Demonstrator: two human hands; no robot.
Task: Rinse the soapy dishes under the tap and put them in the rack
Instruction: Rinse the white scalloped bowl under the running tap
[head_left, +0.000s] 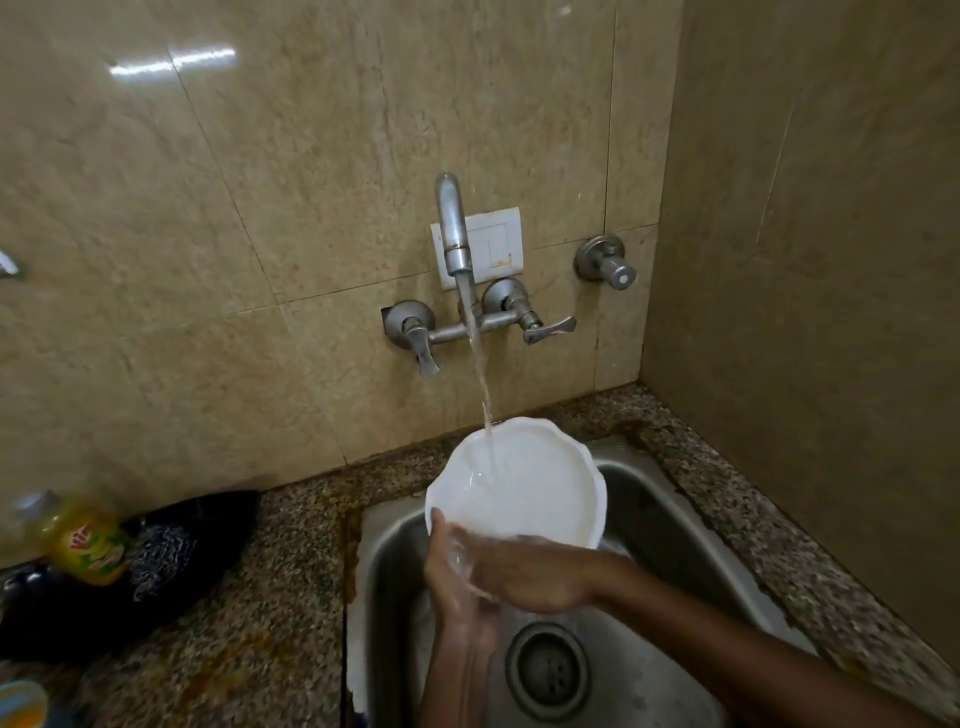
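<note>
A white scalloped plate (524, 483) is held tilted over the steel sink (670, 525), and water from the wall tap (454, 228) runs onto its upper face. My left hand (451, 582) grips the plate's lower left rim, thumb on the front. My right hand (535, 571) lies across the plate's lower edge with its fingers over the rim, wet and soapy. No rack shows in this view.
The sink drain (548, 670) lies below my hands. A yellow dish-soap bottle (85, 540) and a dark cloth (171, 561) sit on the granite counter (280, 597) at left. Tap handles (545, 330) stick out of the tiled wall; a side wall closes the right.
</note>
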